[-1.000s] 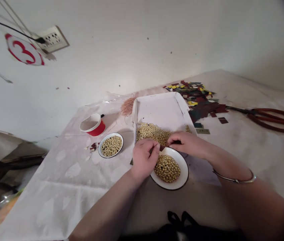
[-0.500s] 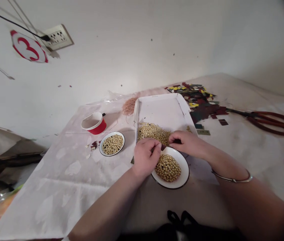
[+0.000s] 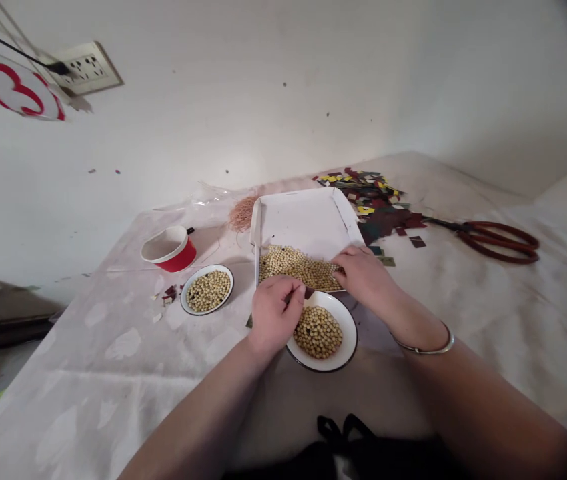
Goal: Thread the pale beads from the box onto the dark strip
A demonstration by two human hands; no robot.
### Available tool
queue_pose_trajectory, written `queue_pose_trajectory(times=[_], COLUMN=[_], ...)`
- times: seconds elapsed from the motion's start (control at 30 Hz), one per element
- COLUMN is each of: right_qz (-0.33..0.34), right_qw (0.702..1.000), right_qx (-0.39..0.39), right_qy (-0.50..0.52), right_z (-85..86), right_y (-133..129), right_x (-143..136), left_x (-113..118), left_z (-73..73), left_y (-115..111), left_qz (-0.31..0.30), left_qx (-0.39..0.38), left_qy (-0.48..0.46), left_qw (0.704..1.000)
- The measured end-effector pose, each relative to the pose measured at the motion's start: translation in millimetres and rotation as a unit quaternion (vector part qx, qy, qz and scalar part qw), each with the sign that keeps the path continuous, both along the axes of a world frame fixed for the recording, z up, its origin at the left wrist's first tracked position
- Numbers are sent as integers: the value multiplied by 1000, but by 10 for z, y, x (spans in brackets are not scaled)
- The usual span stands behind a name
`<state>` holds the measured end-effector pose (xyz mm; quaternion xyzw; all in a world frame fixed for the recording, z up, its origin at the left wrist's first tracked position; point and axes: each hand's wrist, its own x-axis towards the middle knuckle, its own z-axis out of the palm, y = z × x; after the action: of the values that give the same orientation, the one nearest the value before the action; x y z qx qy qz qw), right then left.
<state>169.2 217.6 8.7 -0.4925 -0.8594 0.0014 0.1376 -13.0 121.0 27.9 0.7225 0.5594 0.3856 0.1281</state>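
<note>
A white tray (image 3: 303, 217) holds a layer of pale round beads (image 3: 283, 260) in its near part. My left hand (image 3: 276, 310) is at the tray's near left corner, with thumb and fingers closed on a small dark red piece (image 3: 308, 292). My right hand (image 3: 363, 273) reaches over the tray's near right edge, its fingertips pinched among the beads; what they hold, if anything, is too small to make out. Between the hands stands a white dish (image 3: 347, 327) with a dark rim, holding more beads (image 3: 318, 332).
On the left are a smaller dish (image 3: 231, 273) of beads and a red and white cup (image 3: 178, 257). Behind lies a reddish fibre bundle (image 3: 242, 215). Coloured scraps (image 3: 383, 220) and large scissors (image 3: 498, 241) lie at the right.
My right hand has moved from beside the left fingertips to the beads at the tray's right. The left hand keeps its place by the dish. The whole view has shifted slightly.
</note>
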Motion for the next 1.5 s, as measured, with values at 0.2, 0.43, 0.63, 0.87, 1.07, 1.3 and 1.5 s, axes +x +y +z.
queue_pose_trajectory(times=[0.2, 0.43, 0.63, 0.87, 1.07, 1.3, 1.5], right_qz=[25, 33, 192, 182, 183, 158, 185], right_qw=[999, 969, 926, 948, 954, 959, 960], right_qx=[-24, -95, -146, -108, -119, -115, -117], right_qy=[30, 226, 291, 237, 204, 204, 174], right_z=[20, 203, 361, 237, 234, 213, 213], right_y=[-24, -94, -301, -326, -345, -285, -315], right_x=[8, -24, -133, -218, -248, -193, -212], left_x=[0, 7, -4, -5, -2, 0, 3], left_z=[7, 13, -12, -30, -15, -10, -19], left_y=[8, 15, 26, 40, 34, 33, 35], left_qz=[3, -2, -2, 2, -11, 2, -7], left_qx=[1, -2, 1, 5, 6, 8, 1], left_qy=[0, -1, -8, -8, -10, 9, 3], left_qw=[1000, 1000, 1000, 1000, 1000, 1000, 1000])
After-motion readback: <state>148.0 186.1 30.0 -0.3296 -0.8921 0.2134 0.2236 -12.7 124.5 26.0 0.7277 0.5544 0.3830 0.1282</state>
